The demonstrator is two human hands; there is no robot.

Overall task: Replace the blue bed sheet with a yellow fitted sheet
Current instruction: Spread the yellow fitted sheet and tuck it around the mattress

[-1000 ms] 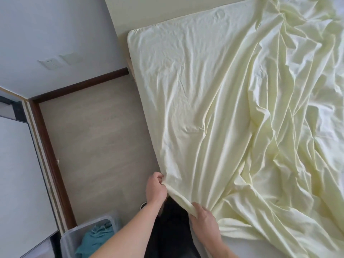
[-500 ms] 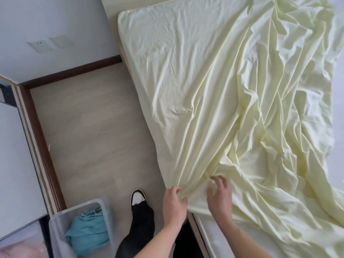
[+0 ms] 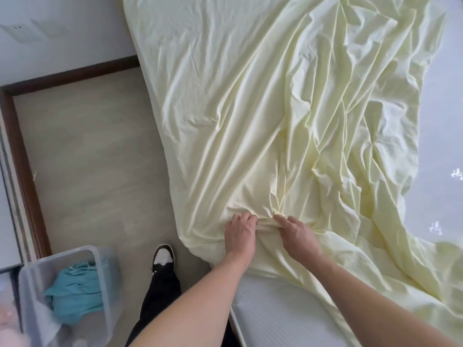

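On the bed's near edge, both hands, left hand (image 3: 240, 234) and right hand (image 3: 297, 235), pinch bunched yellow fitted sheet (image 3: 250, 108).

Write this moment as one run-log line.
left hand: grips yellow fitted sheet | right hand: grips same fold | mattress: near corner bare | blue sheet: in bin
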